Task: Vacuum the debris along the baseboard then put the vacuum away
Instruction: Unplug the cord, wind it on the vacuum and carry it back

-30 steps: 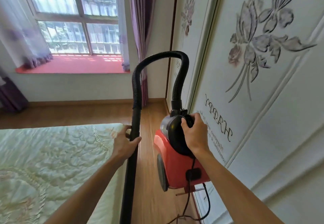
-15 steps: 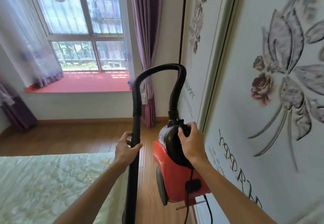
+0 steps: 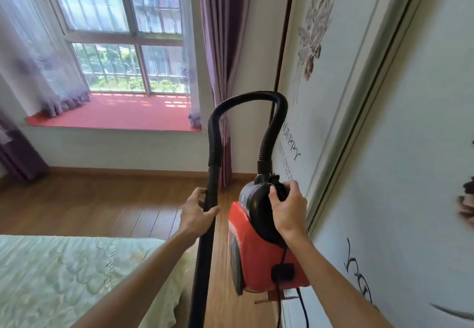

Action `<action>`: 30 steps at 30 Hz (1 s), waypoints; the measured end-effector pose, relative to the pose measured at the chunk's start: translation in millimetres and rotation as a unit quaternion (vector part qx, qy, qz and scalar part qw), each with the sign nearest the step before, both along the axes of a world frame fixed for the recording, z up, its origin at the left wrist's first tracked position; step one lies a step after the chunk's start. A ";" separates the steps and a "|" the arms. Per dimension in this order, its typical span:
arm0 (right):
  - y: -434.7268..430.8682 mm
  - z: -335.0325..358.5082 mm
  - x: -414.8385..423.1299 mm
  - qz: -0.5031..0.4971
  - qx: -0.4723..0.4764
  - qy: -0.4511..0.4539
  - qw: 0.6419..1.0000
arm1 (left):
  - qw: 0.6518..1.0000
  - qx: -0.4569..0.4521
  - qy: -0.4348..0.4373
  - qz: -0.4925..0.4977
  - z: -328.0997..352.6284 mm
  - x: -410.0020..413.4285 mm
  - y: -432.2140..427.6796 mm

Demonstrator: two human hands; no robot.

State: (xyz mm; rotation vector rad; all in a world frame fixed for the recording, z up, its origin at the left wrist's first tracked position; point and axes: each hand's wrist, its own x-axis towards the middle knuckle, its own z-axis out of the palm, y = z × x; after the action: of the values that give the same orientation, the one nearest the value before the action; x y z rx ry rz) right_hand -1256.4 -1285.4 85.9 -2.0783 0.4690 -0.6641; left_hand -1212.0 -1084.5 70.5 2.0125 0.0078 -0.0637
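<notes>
Right hand [image 3: 287,211] clenched on its top handle, a person holds the red vacuum [image 3: 256,263] hanging below that grip beside the decorated panel [image 3: 384,148]; left hand [image 3: 196,213] wraps the wand [image 3: 205,263] under the hose [image 3: 246,98], apparently steadying it for carrying.

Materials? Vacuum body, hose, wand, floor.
Vacuum body: looks glossy red moulded plastic, by its soft highlights.
Hose: black ribbed flexible plastic or rubber, bent in an arch.
Wand: rigid black tube, probably plastic, smooth.
Floor: wood or wood-look laminate planks, grain and seams visible, satin sheen.
</notes>
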 end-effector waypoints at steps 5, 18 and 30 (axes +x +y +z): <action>-16.2 -15.2 78.3 -0.015 -0.003 0.014 1.000 | 1.000 0.010 0.011 -0.022 -14.9 87.2 -17.5; -39.6 -45.2 246.6 -0.042 0.006 0.048 0.998 | 0.998 0.025 0.043 -0.040 -43.5 265.4 -45.0; -83.1 -113.0 383.9 -0.025 0.055 0.100 0.993 | 0.995 0.029 0.097 -0.021 -103.2 391.6 -97.7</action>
State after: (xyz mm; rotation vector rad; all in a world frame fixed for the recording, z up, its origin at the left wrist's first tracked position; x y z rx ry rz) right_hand -872.5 -1368.5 -27.1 -2.0435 0.6595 -0.4496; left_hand -820.4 -1182.2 -32.7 2.0567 0.0918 -0.2890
